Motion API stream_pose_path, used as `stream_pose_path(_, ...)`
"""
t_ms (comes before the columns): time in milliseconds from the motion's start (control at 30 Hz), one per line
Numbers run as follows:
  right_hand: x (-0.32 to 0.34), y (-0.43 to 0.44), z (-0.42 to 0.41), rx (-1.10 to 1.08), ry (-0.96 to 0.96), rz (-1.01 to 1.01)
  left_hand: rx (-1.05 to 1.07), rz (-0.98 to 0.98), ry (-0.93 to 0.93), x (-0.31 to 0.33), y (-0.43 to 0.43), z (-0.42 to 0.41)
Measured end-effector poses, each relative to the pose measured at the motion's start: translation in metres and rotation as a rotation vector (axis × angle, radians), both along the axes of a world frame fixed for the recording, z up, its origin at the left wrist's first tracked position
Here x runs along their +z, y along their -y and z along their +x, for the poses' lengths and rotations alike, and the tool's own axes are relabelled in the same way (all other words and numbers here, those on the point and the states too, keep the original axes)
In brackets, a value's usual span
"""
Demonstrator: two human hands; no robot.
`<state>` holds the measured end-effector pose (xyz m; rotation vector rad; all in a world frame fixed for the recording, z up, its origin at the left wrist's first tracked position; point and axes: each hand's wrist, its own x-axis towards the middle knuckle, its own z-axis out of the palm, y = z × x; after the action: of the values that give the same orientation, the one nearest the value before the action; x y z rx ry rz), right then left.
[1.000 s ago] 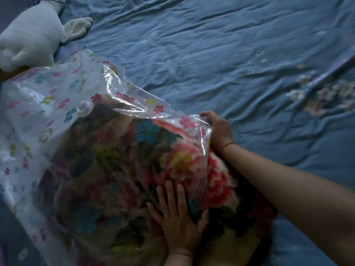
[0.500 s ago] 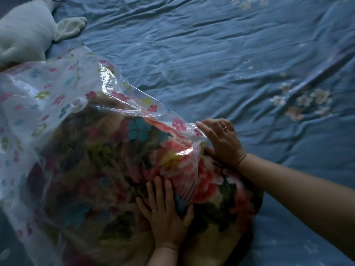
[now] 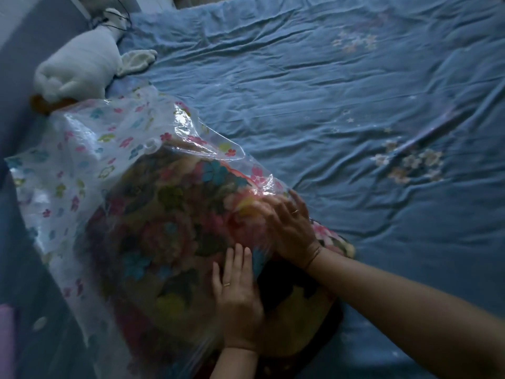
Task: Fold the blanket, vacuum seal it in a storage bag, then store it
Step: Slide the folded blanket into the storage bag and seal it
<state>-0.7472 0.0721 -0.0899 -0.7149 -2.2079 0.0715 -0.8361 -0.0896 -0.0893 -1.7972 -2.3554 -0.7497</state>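
Observation:
A folded blanket [image 3: 169, 236] with large red and green flowers lies on the bed, mostly inside a clear storage bag [image 3: 82, 165] printed with small flowers. The blanket's near right end [image 3: 336, 242] sticks out of the bag mouth. My left hand [image 3: 237, 296] lies flat with straight fingers on the blanket at the bag's opening. My right hand [image 3: 287, 225], blurred by motion, rests with spread fingers on the bag's plastic edge over the blanket's right side. A ring shows on each hand.
The bag lies on a wrinkled blue bedsheet [image 3: 328, 105] with pale flower prints at the right. A white plush toy [image 3: 82, 69] lies at the far left, touching the bag's far end. A dark cable [image 3: 117, 12] runs behind the toy.
My right hand left the bag's far right corner and came down onto the plastic over the blanket. The left hand stayed flat. The view pulled back, showing more of the bed.

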Motion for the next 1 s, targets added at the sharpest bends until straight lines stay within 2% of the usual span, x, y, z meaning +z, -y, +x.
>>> stream_pose_path(100,-0.005,-0.036,0.007,-0.311,-0.053,-0.145,-0.014,-0.013,-0.033,0.015,-0.009,0.009)
stream_pose_path(167,-0.011,-0.058,0.02,-0.427,0.043,-0.287,-0.004,-0.035,-0.045,0.017,-0.017,0.015)
stream_pose_path(233,-0.014,-0.071,0.033,-0.402,0.233,-0.378,0.014,-0.095,-0.072,0.01,-0.018,0.018)
stream_pose_path(367,-0.019,-0.066,0.063,-0.218,0.583,-0.208,0.008,-0.214,-0.132,-0.003,0.0,0.019)
stream_pose_path(533,-0.046,-0.013,0.133,-0.245,0.61,-0.212,-0.125,-0.326,-0.212,-0.013,0.056,0.027)
stream_pose_path(667,-0.05,0.019,0.174,-0.291,0.582,-0.29,0.041,-0.404,-0.19,-0.02,0.115,0.013)
stream_pose_path(767,-0.035,0.032,0.168,-0.372,0.525,-0.397,0.163,-0.429,-0.109,-0.011,0.157,-0.005)
stream_pose_path(867,-0.012,0.053,0.146,-0.485,0.36,-0.36,0.348,-0.415,0.056,-0.008,0.188,-0.027)
stream_pose_path(933,0.007,0.078,0.122,-0.363,0.305,-0.239,0.527,-0.369,0.231,-0.005,0.201,-0.041)
stream_pose_path(1000,0.022,0.108,0.087,-0.113,0.339,-0.175,0.736,-0.306,0.453,-0.003,0.209,-0.054)
